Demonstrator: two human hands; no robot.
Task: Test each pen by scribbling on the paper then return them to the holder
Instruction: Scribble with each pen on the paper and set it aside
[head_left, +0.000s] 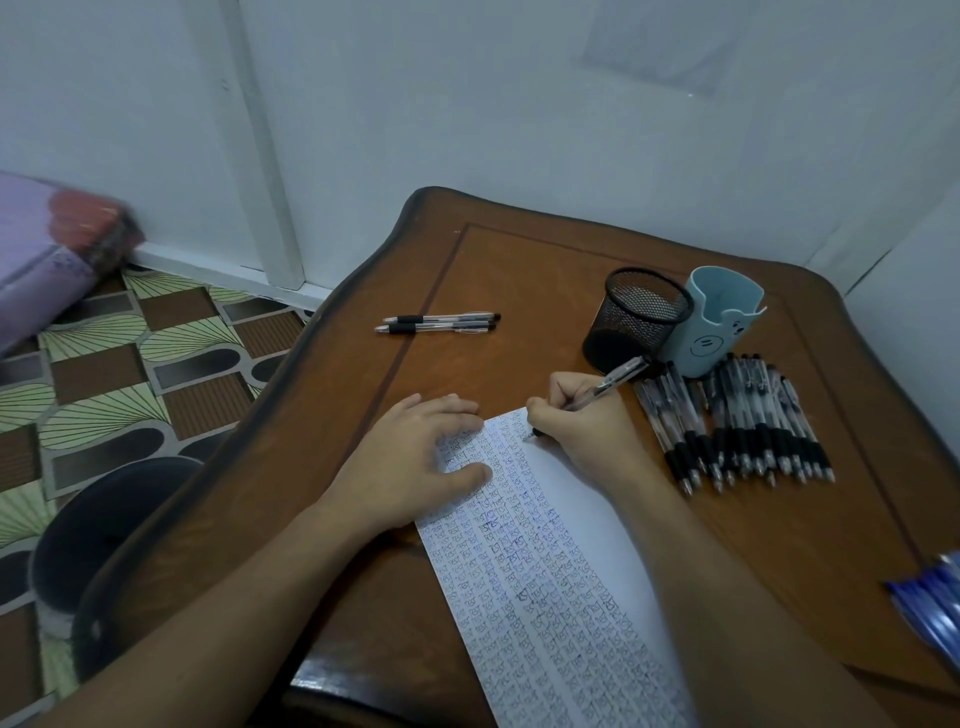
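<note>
A long white paper (566, 525) covered in small scribbles lies across the brown table (519, 270). My right hand (576, 421) grips a clear pen with a black grip (618, 376), its tip touching the paper's far end. My left hand (415, 457) rests flat on the paper's left edge, fingers spread. A black mesh holder (636, 319) and a light blue holder (717, 322) stand behind my right hand. A pile of several black-grip pens (737, 426) lies to the right. Two pens (436, 323) lie side by side at the far left.
Blue pens (930, 608) show at the right edge of the table. A white wall runs behind the table. To the left are patterned floor, a dark round stool (109, 525) and a purple bundle (47, 254).
</note>
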